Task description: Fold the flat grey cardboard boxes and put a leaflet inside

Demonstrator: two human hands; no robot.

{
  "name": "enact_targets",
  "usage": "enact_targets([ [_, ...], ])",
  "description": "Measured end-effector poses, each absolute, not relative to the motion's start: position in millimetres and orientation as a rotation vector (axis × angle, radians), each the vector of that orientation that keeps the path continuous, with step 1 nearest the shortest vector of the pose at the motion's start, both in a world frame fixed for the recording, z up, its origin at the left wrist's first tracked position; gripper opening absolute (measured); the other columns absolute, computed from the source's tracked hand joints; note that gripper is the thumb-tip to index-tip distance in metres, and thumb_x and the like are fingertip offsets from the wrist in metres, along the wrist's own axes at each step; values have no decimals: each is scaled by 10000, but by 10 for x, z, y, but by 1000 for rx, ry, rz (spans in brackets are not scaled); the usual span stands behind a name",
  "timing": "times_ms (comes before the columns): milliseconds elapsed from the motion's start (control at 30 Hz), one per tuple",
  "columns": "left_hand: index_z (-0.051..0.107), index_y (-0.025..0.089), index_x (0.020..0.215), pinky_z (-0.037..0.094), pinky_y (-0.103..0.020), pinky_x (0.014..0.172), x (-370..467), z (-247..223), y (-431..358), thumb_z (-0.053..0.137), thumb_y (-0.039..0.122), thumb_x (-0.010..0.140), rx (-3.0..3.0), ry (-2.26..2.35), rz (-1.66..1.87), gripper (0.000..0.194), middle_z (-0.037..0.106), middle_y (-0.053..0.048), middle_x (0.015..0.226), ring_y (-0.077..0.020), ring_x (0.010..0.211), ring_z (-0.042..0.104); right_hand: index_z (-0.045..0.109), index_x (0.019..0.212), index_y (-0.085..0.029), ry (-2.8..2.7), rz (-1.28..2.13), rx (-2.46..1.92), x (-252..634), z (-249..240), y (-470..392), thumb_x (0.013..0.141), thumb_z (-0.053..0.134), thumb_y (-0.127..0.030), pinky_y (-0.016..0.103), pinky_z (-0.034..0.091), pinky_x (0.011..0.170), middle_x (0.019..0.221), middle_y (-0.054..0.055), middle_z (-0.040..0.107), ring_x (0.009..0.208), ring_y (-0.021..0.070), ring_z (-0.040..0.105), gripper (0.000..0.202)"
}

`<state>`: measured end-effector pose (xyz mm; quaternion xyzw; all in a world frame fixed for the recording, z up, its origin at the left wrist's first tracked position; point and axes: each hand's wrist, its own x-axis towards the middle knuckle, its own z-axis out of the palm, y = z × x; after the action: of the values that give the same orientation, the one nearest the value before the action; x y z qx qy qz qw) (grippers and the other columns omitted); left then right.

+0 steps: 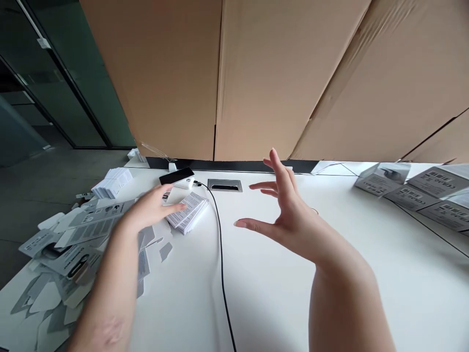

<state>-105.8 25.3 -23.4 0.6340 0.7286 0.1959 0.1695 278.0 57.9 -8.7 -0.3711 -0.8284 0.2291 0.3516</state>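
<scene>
At the left, my left hand (156, 209) is open, its thumb over a stack of printed leaflets (188, 212); whether it touches them I cannot tell. Just beyond its fingers lie a black phone (177, 176) and a small white device (185, 183) with a black cable (220, 234) plugged in. My right hand (284, 210) is raised over the white table (271, 298), fingers spread and thumb apart, holding nothing. The cable runs between my hands toward the near edge.
Flat printed card pieces (76, 259) are heaped at the left, beside a white folded stack (112, 182). A metal socket plate (224, 185) is set in the table. Grey printed boxes (414, 195) stand at the right. Large cardboard boxes (267, 83) form a wall behind.
</scene>
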Motion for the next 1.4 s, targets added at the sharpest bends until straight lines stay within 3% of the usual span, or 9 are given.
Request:
enact_targets([
  [233, 922, 371, 1264, 586, -752, 1241, -2260, -59, -679, 879, 853, 765, 1758, 2208, 414, 695, 854, -17, 1482, -546, 1499, 744, 10, 1934, -584, -2142, 584, -820, 2772, -91, 509, 1012, 864, -793, 364, 781, 661, 1959, 132, 319, 1316, 370, 783, 1274],
  [367, 806, 364, 1506, 499, -775, 1228, -3074, -460, -1080, 930, 715, 707, 1644, 2217, 581, 881, 666, 32, 1798, -650, 1733, 374, 11, 1940, -570, -2146, 587, -813, 2748, -100, 507, 1034, 818, -811, 360, 764, 634, 1958, 130, 331, 1302, 366, 797, 1237],
  [500, 735, 425, 1564, 377, -852, 1319, -3428, -685, -1170, 694, 927, 921, 1467, 2466, 666, 817, 456, 125, 1950, -642, 1813, 69, -19, 1924, -609, -2172, 571, -866, 2711, -79, 519, 1029, 799, -831, 376, 757, 628, 1989, 118, 316, 1306, 382, 824, 1233],
  [767, 470, 336, 1883, 97, -947, 1419, -3062, -911, -1179, 543, 1056, 955, 1348, 2526, 366, 1177, 306, -219, 2000, -657, 1841, 102, 23, 1927, -610, -2193, 544, -815, 2702, -118, 578, 990, 856, -812, 339, 726, 533, 1954, 173, 367, 1277, 413, 858, 1269],
  [900, 328, 268, 1942, 98, -920, 1436, -2772, -903, -1291, 479, 1059, 939, 1379, 2503, 243, 1286, 162, -240, 2032, -625, 1866, 25, 34, 1923, -622, -2195, 503, -810, 2701, -145, 586, 1010, 828, -815, 377, 744, 564, 1969, 158, 350, 1272, 411, 858, 1225],
  [1033, 105, 365, 1977, 201, -768, 1496, -2522, -663, -1217, 707, 979, 905, 1595, 2314, 193, 1374, -26, -107, 2069, -508, 1904, -84, 35, 1924, -618, -2218, 492, -818, 2687, -155, 577, 1016, 781, -869, 448, 777, 646, 1955, 155, 375, 1268, 413, 848, 1202],
  [1167, 351, 479, 1918, 241, -709, 1500, -2361, -463, -892, 977, 786, 789, 1772, 2039, 73, 1327, 221, -75, 2048, -513, 1901, 106, 69, 1925, -614, -2222, 502, -811, 2666, -153, 551, 992, 781, -916, 445, 777, 659, 1904, 140, 446, 1249, 410, 844, 1212],
  [1267, 547, 467, 1823, 490, -675, 1367, -2267, -398, -693, 1010, 733, 748, 1818, 1943, 25, 1200, 461, -135, 1939, -561, 1807, 377, 61, 1932, -596, -2218, 509, -802, 2670, -132, 518, 1026, 756, -895, 400, 769, 633, 1898, 140, 439, 1244, 377, 838, 1180],
  [1400, 542, 424, 1813, 670, -636, 1139, -2216, -248, -592, 1034, 668, 712, 1848, 1928, 42, 1231, 513, -181, 1859, -566, 1609, 623, 58, 1940, -573, -2226, 539, -806, 2693, -65, 462, 1041, 802, -824, 343, 746, 606, 1867, 138, 461, 1268, 360, 829, 1193],
])
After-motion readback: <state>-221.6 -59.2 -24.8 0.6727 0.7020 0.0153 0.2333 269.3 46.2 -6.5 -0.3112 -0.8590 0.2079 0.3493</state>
